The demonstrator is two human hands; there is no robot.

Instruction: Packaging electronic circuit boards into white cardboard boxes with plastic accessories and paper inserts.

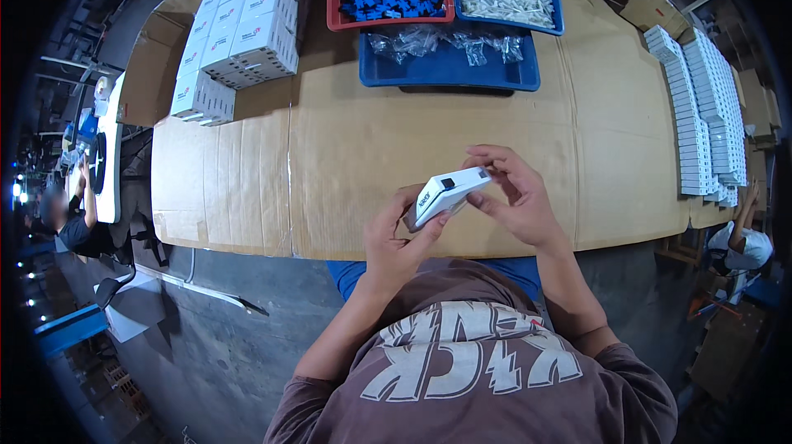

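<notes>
A small white carton (450, 188) with dark printing is tilted in front of my body, above the near part of the table. My left hand (394, 236) grips its left end, with the thumb along the near side. At the carton's right end is my right hand (525, 206), its thumb against the near side and its bent fingers around the far corner. Whether that end of the carton is unfolded, I cannot tell.
Stacked white cartons stand at the far left (239, 31) and along the right edge (709, 114). At the back are a red tray (332, 15) of blue parts, a blue tray (554, 19) of white sticks and another blue tray (450, 77) with clear bags. Two people work beyond the sides.
</notes>
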